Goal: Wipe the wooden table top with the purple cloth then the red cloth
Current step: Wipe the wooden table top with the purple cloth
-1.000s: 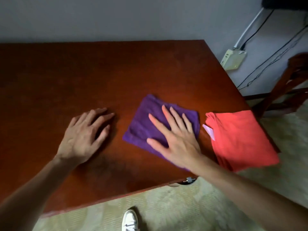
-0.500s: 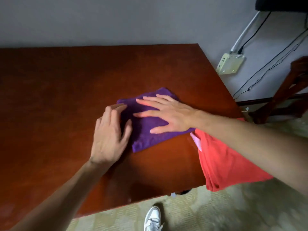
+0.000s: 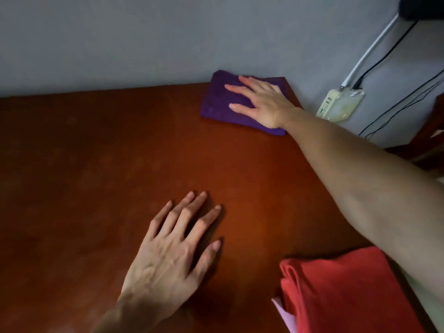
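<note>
1. The right hand (image 3: 260, 102) lies flat, fingers spread, pressing the purple cloth (image 3: 223, 102) against the table (image 3: 96, 164) at the far corner, about one o'clock, with the cloth's far edge against the wall (image 3: 120, 39).
2. The left hand (image 3: 173, 246) rests open and empty on the wood at six o'clock, propping the reach.
3. To wipe well, I judge the palm should keep even pressure and pull the cloth along the far edge in overlapping strokes, so that it stays folded.
4. The red cloth (image 3: 341, 296) waits folded at the near right edge, five o'clock, touched by neither hand.
5. Count: two cloths, one purple and one red; two hands; one table; one wall socket (image 3: 338, 105) at two o'clock.
</note>
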The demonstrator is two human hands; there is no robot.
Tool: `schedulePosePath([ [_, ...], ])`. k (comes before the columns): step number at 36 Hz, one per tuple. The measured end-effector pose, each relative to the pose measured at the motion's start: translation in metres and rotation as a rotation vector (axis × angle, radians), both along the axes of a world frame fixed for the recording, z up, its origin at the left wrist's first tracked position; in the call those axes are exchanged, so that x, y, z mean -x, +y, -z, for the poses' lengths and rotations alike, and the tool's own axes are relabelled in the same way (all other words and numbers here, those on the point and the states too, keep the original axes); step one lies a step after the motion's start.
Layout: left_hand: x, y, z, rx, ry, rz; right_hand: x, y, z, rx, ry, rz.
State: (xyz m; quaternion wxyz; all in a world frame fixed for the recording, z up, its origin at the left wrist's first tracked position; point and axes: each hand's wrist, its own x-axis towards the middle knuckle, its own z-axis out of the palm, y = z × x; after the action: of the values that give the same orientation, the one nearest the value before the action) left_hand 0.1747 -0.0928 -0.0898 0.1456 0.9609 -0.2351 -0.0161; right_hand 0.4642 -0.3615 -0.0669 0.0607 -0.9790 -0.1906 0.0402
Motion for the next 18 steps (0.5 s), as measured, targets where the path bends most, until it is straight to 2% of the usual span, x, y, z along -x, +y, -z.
schedulePosePath([
  [3,-0.004,0.001,-0.001,-0.009,0.009,0.010,-0.007,0.000,-0.001,-0.017,-0.009,0.130],
  [9,-0.005,0.003,-0.004,0.028,0.016,0.025,0.020,-0.003,0.003,-0.002,-0.010,0.188],
  [13,-0.004,0.003,-0.006,0.093,0.017,0.007,0.074,-0.015,0.007,-0.012,-0.041,0.209],
  [18,0.001,0.002,-0.009,0.150,-0.041,-0.089,0.166,-0.041,0.012,0.002,-0.037,0.134],
])
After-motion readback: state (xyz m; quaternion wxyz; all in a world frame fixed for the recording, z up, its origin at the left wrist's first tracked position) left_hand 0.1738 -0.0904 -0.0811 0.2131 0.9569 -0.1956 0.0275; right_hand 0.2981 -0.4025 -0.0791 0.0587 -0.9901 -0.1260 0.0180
